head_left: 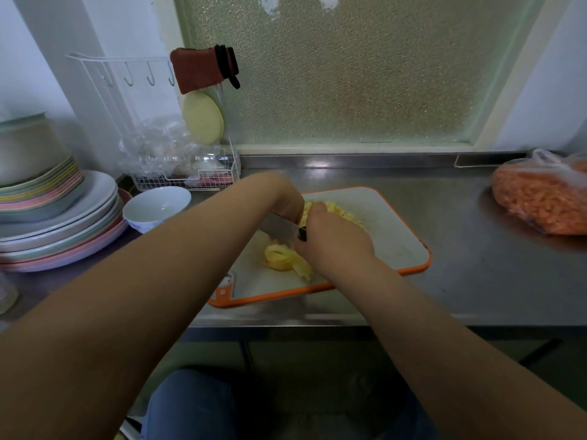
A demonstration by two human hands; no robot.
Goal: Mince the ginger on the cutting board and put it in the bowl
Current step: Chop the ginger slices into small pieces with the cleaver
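A white cutting board (pixel 394 236) with an orange rim lies on the steel counter. On it are a pile of chopped yellow ginger (pixel 320 207) behind my hands and a larger ginger piece (pixel 279 257) near the front. My right hand (pixel 333 239) grips the black handle of a knife (pixel 278 229), whose blade points left over the board. My left hand (pixel 284 198) rests on the back of the blade near its tip, fingers pointing down. An empty white bowl (pixel 155 208) stands left of the board.
Stacked plates (pixel 60 223) and bowls fill the left of the counter. A wire rack (pixel 190 176) with plastic bags stands behind the bowl. A bag of orange food (pixel 543 198) lies at the far right. The counter edge runs just below the board.
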